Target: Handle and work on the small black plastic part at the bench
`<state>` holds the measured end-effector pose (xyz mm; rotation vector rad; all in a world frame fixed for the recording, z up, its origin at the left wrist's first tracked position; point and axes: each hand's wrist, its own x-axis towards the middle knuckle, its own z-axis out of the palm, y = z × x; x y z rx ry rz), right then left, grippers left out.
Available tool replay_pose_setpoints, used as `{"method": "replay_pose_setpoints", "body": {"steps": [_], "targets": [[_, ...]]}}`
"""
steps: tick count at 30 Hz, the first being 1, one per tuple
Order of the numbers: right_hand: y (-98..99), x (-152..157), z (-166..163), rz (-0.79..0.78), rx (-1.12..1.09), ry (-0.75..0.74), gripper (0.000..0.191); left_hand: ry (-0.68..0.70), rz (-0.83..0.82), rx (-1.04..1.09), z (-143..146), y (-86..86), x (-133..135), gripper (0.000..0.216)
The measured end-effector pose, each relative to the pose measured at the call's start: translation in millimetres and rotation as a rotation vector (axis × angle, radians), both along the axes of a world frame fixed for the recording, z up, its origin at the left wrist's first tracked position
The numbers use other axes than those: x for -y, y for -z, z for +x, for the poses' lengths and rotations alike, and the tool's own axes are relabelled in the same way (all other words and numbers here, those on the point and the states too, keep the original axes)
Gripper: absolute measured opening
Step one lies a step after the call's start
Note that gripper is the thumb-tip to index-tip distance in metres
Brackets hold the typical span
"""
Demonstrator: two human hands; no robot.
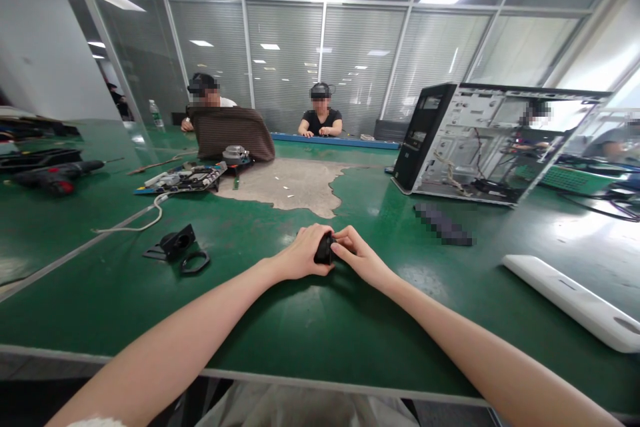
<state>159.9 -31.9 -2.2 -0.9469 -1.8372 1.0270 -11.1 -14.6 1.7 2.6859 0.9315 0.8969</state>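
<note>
Spanning nearly the whole view, a green table (310, 340) carries everything, with a worn pale patch (287, 187) at its middle. Right of centre an open computer case (480, 147) lies on its side, its bare inside and loose cables facing the camera. Far side of the table: two seated people wearing head-mounted gear, one behind a brown cloth (233, 132), one in a black top (321, 121). Near right edge, a long white panel (570, 299) lies flat. Left of the patch, a circuit board (183, 179) with a white cable (145, 217) trailing off it. Far left, a dark power drill (55, 177). Closer in, left of the hands, a black plastic bracket (175, 242) with a black ring (195, 261) just beside it.

Centre foreground: left hand (303, 253) and right hand (360, 257) meet low over the table. Both close their fingers on a small black part (324, 250), held between them just in front of the pale patch. The left hand's fingers curl over its near side; the right hand's fingertips pinch its other end. Most of the part is hidden by the fingers.
</note>
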Motion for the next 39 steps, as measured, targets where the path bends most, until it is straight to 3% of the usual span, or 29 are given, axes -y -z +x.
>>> {"method": "replay_pose_setpoints", "body": {"steps": [10,15,19,27,31,36,39], "targets": [[-3.9,6.1,4.5,0.061,-0.018,-0.094,0.021,0.001,-0.018,0.0,-0.2,0.5,-0.8,0.057],[-1.7,1.9,-0.1,0.038,-0.051,-0.004,0.015,0.001,-0.019,-0.005,0.2,0.2,-0.8,0.056],[1.4,-0.6,-1.2,0.027,-0.041,0.033,0.021,-0.005,-0.024,-0.004,0.8,-1.1,-0.2,0.056],[-4.7,6.3,4.9,0.061,-0.025,-0.071,0.024,-0.003,-0.041,-0.007,-0.2,-2.3,1.1,0.055],[-3.9,4.2,1.1,-0.004,-0.073,-0.034,0.018,-0.007,-0.032,-0.004,0.1,-1.0,0.5,0.056],[-0.8,0.3,-0.3,-0.035,-0.062,0.025,0.023,-0.01,-0.027,-0.005,0.9,-0.9,-0.2,0.054],[-2.3,1.6,2.6,-0.03,-0.039,-0.023,0.026,-0.006,-0.026,-0.013,0.6,-1.4,-0.5,0.053]]}}
